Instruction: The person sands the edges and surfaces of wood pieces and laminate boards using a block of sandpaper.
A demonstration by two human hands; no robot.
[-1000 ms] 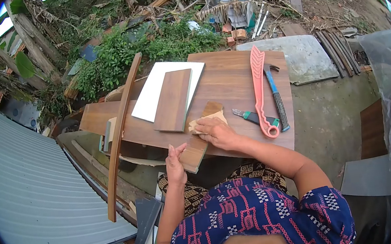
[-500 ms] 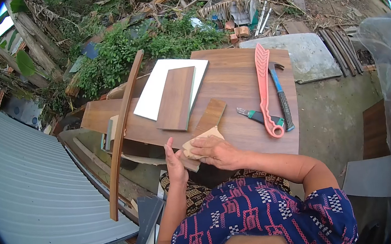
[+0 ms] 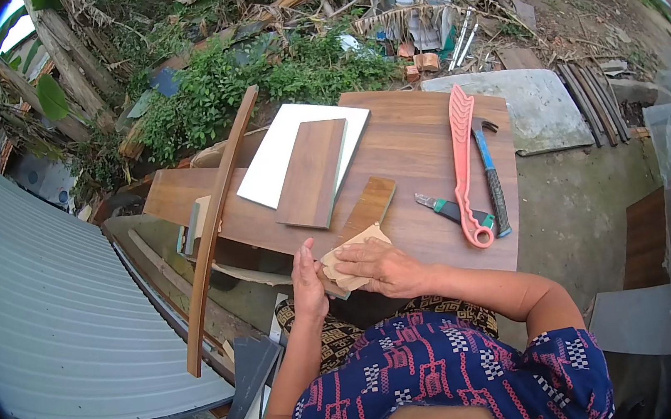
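A small brown wooden board [image 3: 372,205] lies at an angle on the wood-grain table, its near end reaching past the table edge. Over that near part, my right hand [image 3: 384,267] presses a tan, crumpled sheet [image 3: 355,249], fingers bent over it. My left hand [image 3: 308,283] is upright at the left side of the board's near end, palm turned toward it and fingers extended. Whether its palm touches the board is hard to tell. Behind the small board, a larger brown board [image 3: 312,170] rests on a white panel [image 3: 277,145].
On the table [image 3: 416,116] at right lie a red-pink saw-like tool [image 3: 463,156], a blue-handled hammer [image 3: 492,182] and a green-black cutter [image 3: 457,211]. A long wooden strip [image 3: 221,232] crosses the left side. Corrugated metal [image 3: 70,301] stands far left.
The view has shifted slightly, so the table and tools appear lower and further right. My right hand remains on the tan sheet over the board, and my left hand keeps its upright pose.
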